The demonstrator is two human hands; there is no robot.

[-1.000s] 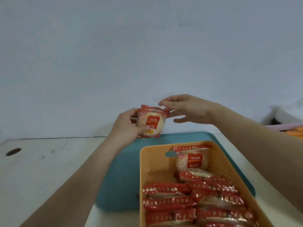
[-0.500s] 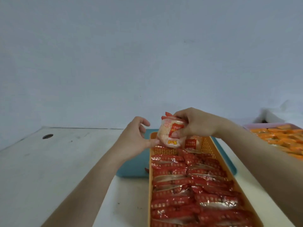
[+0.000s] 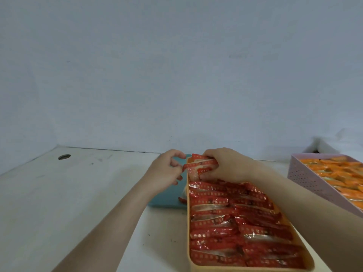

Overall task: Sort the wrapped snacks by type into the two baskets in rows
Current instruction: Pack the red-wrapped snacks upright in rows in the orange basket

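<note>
An orange basket (image 3: 231, 268) runs from the table's front to the middle, packed with rows of red-wrapped snacks (image 3: 231, 222). At its far end my right hand (image 3: 225, 167) grips one red-wrapped snack (image 3: 198, 169) and holds it down among the others. Just left of the basket hovers my left hand (image 3: 167, 171), fingers curled; its fingertips touch or pinch the left edge of that wrapper. A pink basket (image 3: 314, 183) at the right holds orange-wrapped snacks (image 3: 339, 171).
A teal tray (image 3: 167, 197) lies under the orange basket's far left side, with a snack partly showing beside the basket (image 3: 183, 195). The white table (image 3: 68, 203) has a cable hole (image 3: 64, 156) at far left. A grey wall stands behind.
The snack passed from my left hand to my right hand. It then came down from above the tray to the far end of the orange basket. The view shifted and brought the pink basket in.
</note>
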